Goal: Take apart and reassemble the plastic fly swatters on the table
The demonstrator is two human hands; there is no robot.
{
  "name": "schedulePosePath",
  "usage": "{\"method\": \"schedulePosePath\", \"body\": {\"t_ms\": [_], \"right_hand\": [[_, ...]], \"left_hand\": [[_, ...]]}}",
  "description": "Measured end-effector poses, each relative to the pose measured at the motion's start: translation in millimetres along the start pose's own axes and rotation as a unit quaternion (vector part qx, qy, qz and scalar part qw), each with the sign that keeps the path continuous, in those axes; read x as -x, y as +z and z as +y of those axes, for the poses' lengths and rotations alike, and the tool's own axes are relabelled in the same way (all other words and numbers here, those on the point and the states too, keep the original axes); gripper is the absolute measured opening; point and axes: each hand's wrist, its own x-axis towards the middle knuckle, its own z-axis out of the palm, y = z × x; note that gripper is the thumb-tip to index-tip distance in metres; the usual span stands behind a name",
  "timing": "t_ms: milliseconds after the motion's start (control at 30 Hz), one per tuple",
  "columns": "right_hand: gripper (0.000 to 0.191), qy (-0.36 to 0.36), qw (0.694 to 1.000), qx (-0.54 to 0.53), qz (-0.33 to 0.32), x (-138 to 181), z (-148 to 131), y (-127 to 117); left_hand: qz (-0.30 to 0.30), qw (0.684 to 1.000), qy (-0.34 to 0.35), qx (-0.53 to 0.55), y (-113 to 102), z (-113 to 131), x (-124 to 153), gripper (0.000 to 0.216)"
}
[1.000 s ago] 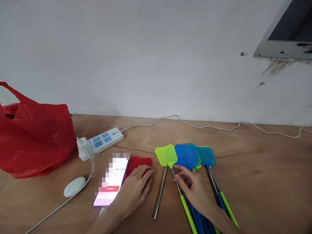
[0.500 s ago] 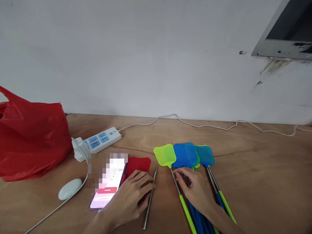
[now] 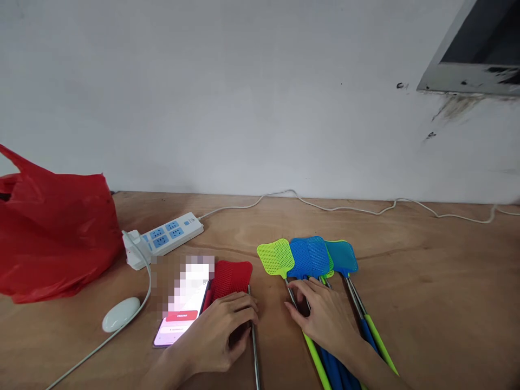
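Note:
My left hand is curled, its fingertips on a slim silver metal rod, with the thumb close beside it. Partly under that hand lie red fly swatter heads. My right hand rests on the shafts of a row of fly swatters, thumb and index finger apart around the shaft of the yellow-green swatter. Overlapping blue swatters lie beside it, then a teal-blue swatter with green showing along its edge. Handles run toward me, partly hidden by my right hand and forearm.
A lit phone, partly blurred out, lies left of my left hand. Farther left are a white oval device with a cable, a white power strip and a red plastic bag. A thin white cord runs along the wall.
The metal rod has turned: its near end has swung right, and its far end has shifted left and nearer. My right thumb has spread away from the index finger.

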Motion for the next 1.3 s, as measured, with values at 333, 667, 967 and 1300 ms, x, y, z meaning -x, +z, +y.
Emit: {"method": "schedulePosePath", "body": {"t_ms": [333,667,967,1300], "right_hand": [[0.021,0.027,0.998,0.045,-0.018,1,-1,-1],[0.027,0.102,0.983,-0.143,0.056,-4,3,-1],[0.038,0.293,0.714,-0.635,0.015,-11,-2,-14],[0.032,0.296,0.612,-0.733,-0.006,-11,-4,-17]], "left_hand": [[-0.002,0.998,0.027,0.048,0,0,-1,0.027],[0.038,0.999,-0.003,-0.003,-3,-1,-1,0.023],[0.079,0.996,-0.035,-0.026,-3,-7,-3,0.02],[0.098,0.994,-0.05,-0.022,-6,-7,-3,0.022]]}}
